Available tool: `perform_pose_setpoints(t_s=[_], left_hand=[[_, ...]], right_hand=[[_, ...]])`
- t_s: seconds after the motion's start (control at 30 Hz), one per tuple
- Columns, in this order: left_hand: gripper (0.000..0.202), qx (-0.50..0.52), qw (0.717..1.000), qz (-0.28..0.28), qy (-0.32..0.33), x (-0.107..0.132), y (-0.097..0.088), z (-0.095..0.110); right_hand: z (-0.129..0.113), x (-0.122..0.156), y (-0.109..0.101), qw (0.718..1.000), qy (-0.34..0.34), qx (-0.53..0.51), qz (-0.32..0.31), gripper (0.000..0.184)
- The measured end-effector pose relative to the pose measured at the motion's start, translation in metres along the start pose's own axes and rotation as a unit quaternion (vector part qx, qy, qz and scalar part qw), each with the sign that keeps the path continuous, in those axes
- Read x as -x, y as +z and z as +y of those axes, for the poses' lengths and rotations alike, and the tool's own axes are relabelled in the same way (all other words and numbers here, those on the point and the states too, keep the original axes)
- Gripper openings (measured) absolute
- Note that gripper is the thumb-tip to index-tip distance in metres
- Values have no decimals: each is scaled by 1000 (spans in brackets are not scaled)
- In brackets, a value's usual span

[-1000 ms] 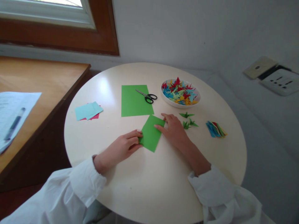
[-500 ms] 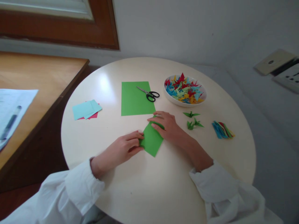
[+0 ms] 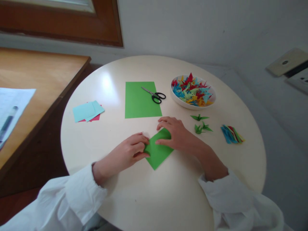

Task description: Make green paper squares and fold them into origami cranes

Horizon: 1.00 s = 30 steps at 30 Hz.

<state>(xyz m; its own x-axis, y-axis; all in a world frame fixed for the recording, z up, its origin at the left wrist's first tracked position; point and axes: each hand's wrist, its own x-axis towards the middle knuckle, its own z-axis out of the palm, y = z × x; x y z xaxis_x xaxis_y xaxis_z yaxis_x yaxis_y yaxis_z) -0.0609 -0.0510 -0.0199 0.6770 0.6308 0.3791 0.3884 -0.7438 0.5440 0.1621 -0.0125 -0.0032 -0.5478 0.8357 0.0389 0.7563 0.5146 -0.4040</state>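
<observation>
A small sheet of green origami paper [image 3: 158,149] lies in front of me with one corner towards me. My left hand [image 3: 136,146] pinches its left corner, fingertips and thumb closed on the edge. Over the upper right part of the sheet is my right hand [image 3: 174,133], thumb spread away from the curled fingers, the thumb tip at the paper's surface. The far and right corners of the sheet are hidden beneath this hand. Three small green folded cranes [image 3: 203,126] sit to the right of it.
Scissors [image 3: 154,94] lie on a larger green sheet [image 3: 137,104]. A white bowl [image 3: 183,104] holds many coloured cranes. Light-blue and red paper squares [image 3: 84,111] are at left, coloured paper strips [image 3: 232,134] at right. A wooden desk [image 3: 53,67] bears a pen [image 3: 8,123] and document.
The small green sheet has turned and its near corner has swung left and towards me. My right hand has shifted slightly right, its thumb further from the fingers. The view has moved slightly.
</observation>
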Motion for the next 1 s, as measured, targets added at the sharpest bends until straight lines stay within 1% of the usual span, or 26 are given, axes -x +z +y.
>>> perform_pose_setpoints(t_s=[0.07,0.13,0.23,0.33,0.63,0.87,1.0], left_hand=[[16,-6,1000,2,-7,0,0,-1],[16,-4,1000,4,-9,0,1,-1],[17,14,1000,0,-4,-1,1,-1],[16,24,1000,-9,-9,-1,0,1],[16,4,1000,-16,-15,1,0,2],[17,-5,1000,-18,-15,1,0,3],[16,-7,1000,-18,-19,1,0,3]], right_hand=[[3,4,-3,1000,13,12,-8,44],[7,7,-5,999,28,19,-13,51],[10,7,-4,999,38,22,-18,50],[10,6,-3,999,32,16,-23,49],[8,7,-4,999,12,-25,-30,43],[5,6,-6,998,23,-34,-42,40],[4,5,-7,998,18,-33,-40,39]])
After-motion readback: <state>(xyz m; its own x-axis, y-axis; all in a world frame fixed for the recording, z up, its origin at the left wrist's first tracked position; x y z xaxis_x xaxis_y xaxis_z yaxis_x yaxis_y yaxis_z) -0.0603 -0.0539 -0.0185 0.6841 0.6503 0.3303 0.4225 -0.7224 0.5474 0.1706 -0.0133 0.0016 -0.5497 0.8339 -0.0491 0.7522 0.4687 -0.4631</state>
